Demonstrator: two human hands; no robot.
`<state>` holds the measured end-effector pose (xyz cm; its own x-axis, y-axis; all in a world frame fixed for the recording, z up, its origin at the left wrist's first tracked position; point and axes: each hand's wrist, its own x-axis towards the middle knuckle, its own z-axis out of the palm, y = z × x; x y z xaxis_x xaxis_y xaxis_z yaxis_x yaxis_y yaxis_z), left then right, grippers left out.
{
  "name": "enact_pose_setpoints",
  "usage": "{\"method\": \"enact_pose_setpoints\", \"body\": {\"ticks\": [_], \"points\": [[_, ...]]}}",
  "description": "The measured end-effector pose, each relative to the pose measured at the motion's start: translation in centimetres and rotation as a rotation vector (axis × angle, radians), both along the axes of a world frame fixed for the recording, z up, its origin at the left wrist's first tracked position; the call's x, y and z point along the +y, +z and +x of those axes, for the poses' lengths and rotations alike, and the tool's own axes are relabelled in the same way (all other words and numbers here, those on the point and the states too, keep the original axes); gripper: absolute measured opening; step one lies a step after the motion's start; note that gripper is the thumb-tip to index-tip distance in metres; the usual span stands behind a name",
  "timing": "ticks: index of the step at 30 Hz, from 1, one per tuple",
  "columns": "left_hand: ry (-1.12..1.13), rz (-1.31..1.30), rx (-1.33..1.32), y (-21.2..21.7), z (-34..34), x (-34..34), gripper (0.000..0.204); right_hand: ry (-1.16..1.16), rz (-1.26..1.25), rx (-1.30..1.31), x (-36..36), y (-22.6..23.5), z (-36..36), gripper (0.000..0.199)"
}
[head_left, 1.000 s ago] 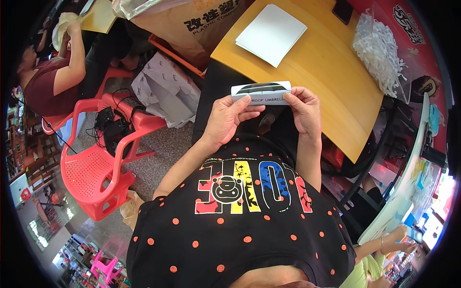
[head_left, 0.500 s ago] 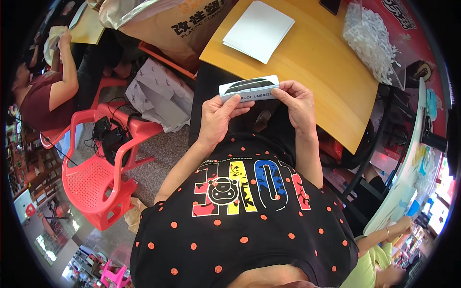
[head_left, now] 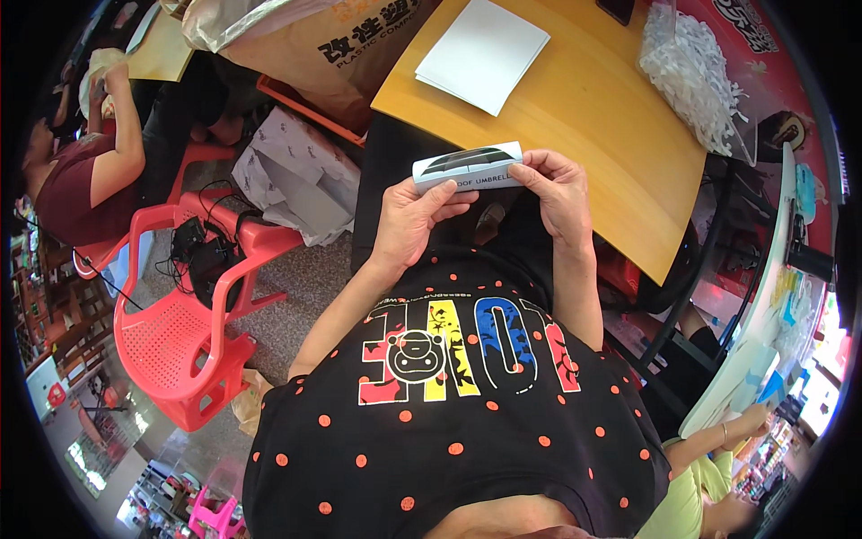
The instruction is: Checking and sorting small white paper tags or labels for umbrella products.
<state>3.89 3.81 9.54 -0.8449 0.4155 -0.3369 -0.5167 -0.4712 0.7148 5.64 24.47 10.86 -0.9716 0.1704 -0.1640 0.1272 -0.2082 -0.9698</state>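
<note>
In front of my chest, between the wooden table and my black dotted shirt, I hold a small pale-blue printed carton [head_left: 467, 169] with a dark arched picture on its upper face. My left hand [head_left: 409, 216] is closed on its left end, thumb on the near side and fingers underneath. On the right end, my right hand [head_left: 560, 190] pinches it between thumb and fingers. The carton lies almost level, its right end slightly higher. A stack of white sheets [head_left: 482, 56] rests on the table [head_left: 575, 117] just beyond.
A clear bag of white strips [head_left: 687, 81] sits at the table's far right. To my left stands a red plastic chair [head_left: 166, 346] with black cables and gear on it. A large printed sack [head_left: 296, 54] is far left. People [head_left: 90, 180] work at both sides.
The carton and my left hand have shifted very slightly to the right; both hands keep their hold. At the far left, the other person's hands have moved a little.
</note>
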Motion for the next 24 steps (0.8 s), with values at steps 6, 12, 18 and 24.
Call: {"method": "enact_pose_setpoints", "body": {"ticks": [6, 12, 18, 24], "points": [[0.021, -0.017, 0.043, -0.2, 0.2, -0.3, 0.022, -0.013, -0.047, -0.012, -0.3, -0.6, 0.1, 0.011], [0.058, -0.076, 0.109, -0.1, 0.1, -0.4, 0.022, -0.027, -0.046, 0.0, -0.9, -1.0, 0.1, 0.014], [0.107, -0.214, 0.258, -0.4, 0.1, -0.9, 0.021, -0.076, 0.854, 0.278, -1.9, 2.2, 0.3, 0.019], [0.133, -0.393, 0.497, 0.3, 0.1, -0.7, 0.019, 0.064, 1.063, 0.49, -1.2, 1.3, 0.2, 0.016]]}}
